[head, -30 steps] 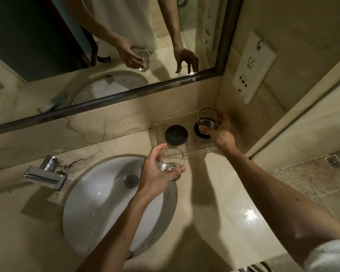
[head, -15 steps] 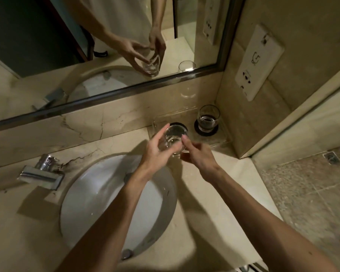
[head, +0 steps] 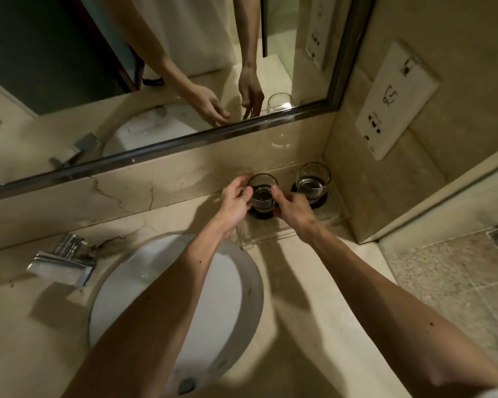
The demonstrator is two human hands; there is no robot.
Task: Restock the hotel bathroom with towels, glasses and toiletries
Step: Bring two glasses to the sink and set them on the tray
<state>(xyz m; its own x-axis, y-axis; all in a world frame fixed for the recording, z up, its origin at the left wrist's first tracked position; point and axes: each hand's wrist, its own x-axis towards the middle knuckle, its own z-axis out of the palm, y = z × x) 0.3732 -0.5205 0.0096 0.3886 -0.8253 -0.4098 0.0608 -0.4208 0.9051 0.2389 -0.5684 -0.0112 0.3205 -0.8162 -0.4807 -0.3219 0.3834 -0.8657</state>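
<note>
Two clear drinking glasses stand on black coasters in a clear tray (head: 273,238) at the back right corner of the counter. The left glass (head: 261,193) sits on its coaster (head: 260,215), held between both hands. My left hand (head: 236,199) grips its left side with curled fingers. My right hand (head: 292,205) pinches its right side with thumb and fingertips. The right glass (head: 312,182) stands alone on its coaster, untouched.
A white oval sink (head: 179,305) lies below my forearms, with a chrome tap (head: 62,259) to its left. A mirror (head: 127,67) runs along the back wall. A white socket plate (head: 394,101) hangs on the right wall; tiled floor (head: 457,277) lies beyond the counter's right edge.
The glass has moved from above the sink's rim back onto the left coaster in the tray. My right hand left the right glass and joined my left hand on this one.
</note>
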